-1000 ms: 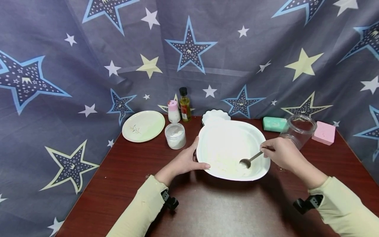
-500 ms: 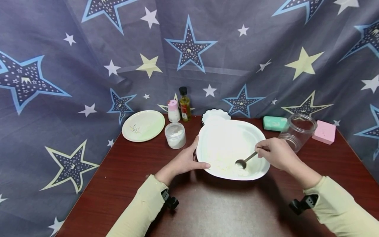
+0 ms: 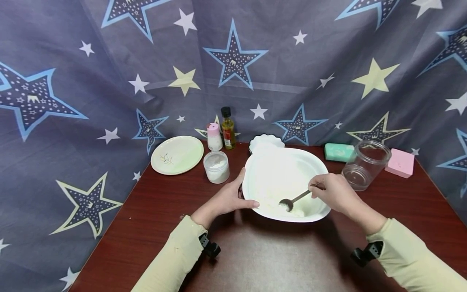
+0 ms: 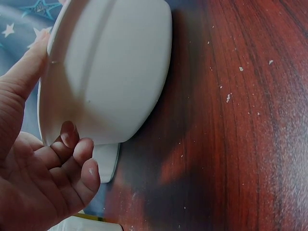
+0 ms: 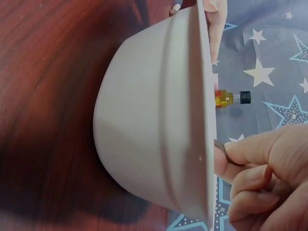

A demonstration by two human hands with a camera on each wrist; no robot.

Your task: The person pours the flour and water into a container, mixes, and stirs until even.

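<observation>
A white oval basin (image 3: 281, 172) stands in the middle of the table, with whitish flour-like stuff (image 3: 297, 212) along the near part of its inside. My left hand (image 3: 231, 196) grips its left rim; in the left wrist view, the thumb lies along the rim and bent fingers (image 4: 83, 149) are below it. Between thumb and fingers, my right hand (image 3: 337, 192) pinches the handle of a dark brown spoon (image 3: 301, 196). The spoon's head is low inside the basin with some white stuff in it. In the right wrist view, the basin wall hides all but the handle end.
Behind stand a plate (image 3: 176, 155), a powder jar (image 3: 217, 172), a pink-capped shaker (image 3: 214, 138), an oil bottle (image 3: 228, 132) and a scalloped dish (image 3: 266, 141). A clear jar (image 3: 366, 164), green block (image 3: 337, 152) and pink block (image 3: 399, 163) are at right. White crumbs (image 4: 228, 98) dot the table.
My right hand and the spoon have moved left across the basin's near inside. The left hand and the basin have stayed in place.
</observation>
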